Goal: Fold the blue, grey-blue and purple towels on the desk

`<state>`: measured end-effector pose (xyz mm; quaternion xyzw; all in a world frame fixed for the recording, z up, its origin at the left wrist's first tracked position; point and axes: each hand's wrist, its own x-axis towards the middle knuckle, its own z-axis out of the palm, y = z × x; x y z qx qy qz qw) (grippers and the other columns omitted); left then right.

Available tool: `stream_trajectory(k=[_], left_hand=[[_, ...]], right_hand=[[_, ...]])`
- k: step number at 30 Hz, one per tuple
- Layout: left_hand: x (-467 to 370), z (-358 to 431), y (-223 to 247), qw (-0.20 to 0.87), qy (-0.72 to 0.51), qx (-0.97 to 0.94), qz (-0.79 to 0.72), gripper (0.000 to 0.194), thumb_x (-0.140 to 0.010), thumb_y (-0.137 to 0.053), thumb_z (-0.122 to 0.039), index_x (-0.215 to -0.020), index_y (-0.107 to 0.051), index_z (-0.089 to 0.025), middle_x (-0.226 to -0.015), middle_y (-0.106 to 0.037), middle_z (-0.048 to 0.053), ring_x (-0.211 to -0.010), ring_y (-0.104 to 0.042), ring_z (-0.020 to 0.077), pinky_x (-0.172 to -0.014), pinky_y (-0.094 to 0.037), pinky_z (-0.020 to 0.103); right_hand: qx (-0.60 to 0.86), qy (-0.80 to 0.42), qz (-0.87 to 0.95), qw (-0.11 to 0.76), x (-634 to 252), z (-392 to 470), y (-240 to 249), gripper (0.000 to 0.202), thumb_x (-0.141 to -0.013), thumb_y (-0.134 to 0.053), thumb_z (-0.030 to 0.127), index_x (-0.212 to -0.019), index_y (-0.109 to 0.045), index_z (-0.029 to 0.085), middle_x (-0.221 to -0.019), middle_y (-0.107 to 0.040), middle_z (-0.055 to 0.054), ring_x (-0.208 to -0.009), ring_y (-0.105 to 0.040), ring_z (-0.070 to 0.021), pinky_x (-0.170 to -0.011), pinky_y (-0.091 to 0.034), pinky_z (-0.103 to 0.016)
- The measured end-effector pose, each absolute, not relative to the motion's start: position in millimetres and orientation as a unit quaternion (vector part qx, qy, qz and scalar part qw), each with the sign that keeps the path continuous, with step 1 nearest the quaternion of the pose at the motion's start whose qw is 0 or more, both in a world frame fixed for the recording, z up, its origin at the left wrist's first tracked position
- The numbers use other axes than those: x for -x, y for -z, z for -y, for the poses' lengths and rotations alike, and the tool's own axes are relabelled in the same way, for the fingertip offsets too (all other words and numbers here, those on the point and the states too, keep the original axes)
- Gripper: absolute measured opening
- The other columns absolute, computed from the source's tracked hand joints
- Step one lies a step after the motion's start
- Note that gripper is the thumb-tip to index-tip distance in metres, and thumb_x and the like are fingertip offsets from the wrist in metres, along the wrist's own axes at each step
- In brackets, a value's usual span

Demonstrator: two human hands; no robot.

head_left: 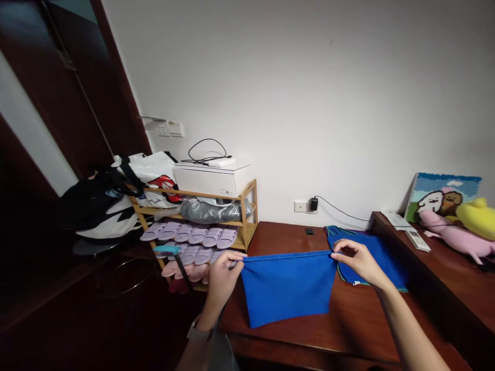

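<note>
A plain blue cloth [289, 288] with a stitched upper edge hangs stretched between my two hands above the brown wooden desk [282, 236]. My left hand [228, 269] pinches its upper left corner between thumb and fingers. At the upper right corner, my right hand [353, 257] grips the edge the same way, fingers curled. Behind my right hand, more blue cloth [377, 257] with green edging lies flat on the desk, partly covered by that hand.
Left of the desk stands a wooden rack [247, 226] with rows of lilac slippers [197, 234] and a white box [211, 179] on top. A raised ledge at right carries a remote control [417, 240] and a pink plush toy [456, 236]. A black charger [314, 204] is plugged into the wall.
</note>
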<state>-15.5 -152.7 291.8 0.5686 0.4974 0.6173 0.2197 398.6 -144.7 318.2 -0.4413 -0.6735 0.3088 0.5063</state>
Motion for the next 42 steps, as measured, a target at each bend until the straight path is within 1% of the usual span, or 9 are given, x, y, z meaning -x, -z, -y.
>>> stream_trajectory(k=[6, 9, 12, 16, 21, 26, 31, 35, 42], left_hand=[[9.3, 171.4, -333.2, 0.304, -0.603, -0.587, -0.447, 0.027, -0.071, -0.084, -0.045, -0.073, -0.069, -0.023, -0.096, -0.085, 0.009, -0.091, -0.080, 0.0281, -0.083, -0.067, 0.040], [17.2, 181.9, -343.1, 0.336, -0.608, -0.568, -0.441, 0.025, -0.071, -0.089, -0.042, -0.073, -0.073, -0.023, -0.099, -0.085, 0.009, -0.087, -0.079, 0.0274, -0.073, -0.066, 0.035], [17.1, 161.2, -332.1, 0.369, -0.615, -0.546, -0.433, 0.019, -0.072, -0.087, -0.036, -0.074, -0.074, -0.022, -0.098, -0.085, 0.008, -0.083, -0.078, 0.0250, -0.067, -0.062, 0.032], [-4.1, 75.0, -282.1, 0.354, -0.607, -0.551, -0.451, 0.012, -0.076, -0.073, -0.032, -0.074, -0.073, -0.020, -0.088, -0.083, 0.008, -0.088, -0.078, 0.0248, -0.080, -0.062, 0.034], [-49.3, -13.9, -202.2, 0.287, -0.514, -0.570, -0.573, 0.022, -0.081, -0.064, -0.022, -0.098, -0.077, -0.018, -0.108, -0.084, 0.015, -0.110, -0.078, 0.0289, -0.103, -0.061, 0.046], [-73.2, 20.9, -106.5, 0.248, -0.458, -0.630, -0.575, 0.030, -0.091, -0.062, -0.023, -0.114, -0.080, -0.023, -0.139, -0.077, 0.012, -0.138, -0.066, 0.0294, -0.126, -0.046, 0.052], [-60.2, 82.0, -18.0, 0.043, -0.230, -0.822, -0.520, 0.051, -0.108, -0.048, -0.041, -0.157, -0.059, -0.030, -0.169, -0.052, 0.008, -0.158, -0.046, 0.0299, -0.129, -0.042, 0.056], [-52.3, 95.4, -9.4, 0.000, -0.185, -0.836, -0.516, 0.055, -0.112, -0.042, -0.045, -0.164, -0.049, -0.031, -0.172, -0.048, 0.007, -0.160, -0.043, 0.0279, -0.130, -0.039, 0.054], [-44.7, 124.2, -6.0, -0.023, -0.193, -0.839, -0.508, 0.056, -0.112, -0.041, -0.046, -0.167, -0.044, -0.033, -0.174, -0.045, 0.008, -0.160, -0.043, 0.0287, -0.128, -0.041, 0.052]], right_hand=[[0.449, -0.312, 0.615, 0.568, -420.3, 188.2, -335.1, 0.042, -0.074, -0.093, 0.060, -0.078, -0.074, 0.023, -0.097, -0.073, -0.009, -0.080, -0.065, -0.0182, -0.062, -0.055, -0.027], [0.417, -0.325, 0.599, 0.602, -428.2, 205.2, -335.2, 0.035, -0.079, -0.093, 0.051, -0.072, -0.072, 0.023, -0.096, -0.071, -0.008, -0.081, -0.064, -0.0179, -0.062, -0.054, -0.026], [0.408, -0.339, 0.591, 0.607, -431.8, 199.6, -321.2, 0.040, -0.083, -0.088, 0.053, -0.065, -0.071, 0.022, -0.101, -0.072, -0.009, -0.083, -0.065, -0.0190, -0.065, -0.054, -0.028], [0.482, -0.347, 0.576, 0.561, -424.6, 137.7, -277.6, 0.042, -0.081, -0.085, 0.063, -0.076, -0.081, 0.021, -0.113, -0.077, -0.012, -0.090, -0.070, -0.0237, -0.070, -0.056, -0.032], [0.650, -0.243, 0.557, 0.457, -389.0, 39.4, -196.0, 0.046, -0.092, -0.064, 0.057, -0.099, -0.084, 0.017, -0.108, -0.081, -0.017, -0.105, -0.074, -0.0308, -0.094, -0.060, -0.041], [0.697, -0.172, 0.578, 0.388, -326.4, 52.3, -99.9, 0.045, -0.096, -0.051, 0.035, -0.123, -0.080, 0.014, -0.145, -0.069, -0.021, -0.138, -0.061, -0.0331, -0.124, -0.042, -0.048], [0.702, -0.058, 0.676, 0.214, -289.0, 106.5, -32.6, 0.057, -0.107, -0.041, 0.039, -0.157, -0.060, 0.021, -0.168, -0.052, -0.010, -0.159, -0.042, -0.0296, -0.133, -0.029, -0.049], [0.715, -0.064, 0.683, 0.135, -293.9, 126.1, -29.0, 0.060, -0.111, -0.035, 0.044, -0.167, -0.046, 0.025, -0.176, -0.037, -0.006, -0.165, -0.032, -0.0272, -0.135, -0.025, -0.049], [0.737, -0.061, 0.663, 0.117, -318.6, 170.6, -19.9, 0.069, -0.110, -0.033, 0.058, -0.171, -0.036, 0.025, -0.180, -0.024, -0.005, -0.168, -0.022, -0.0281, -0.136, -0.021, -0.050]])
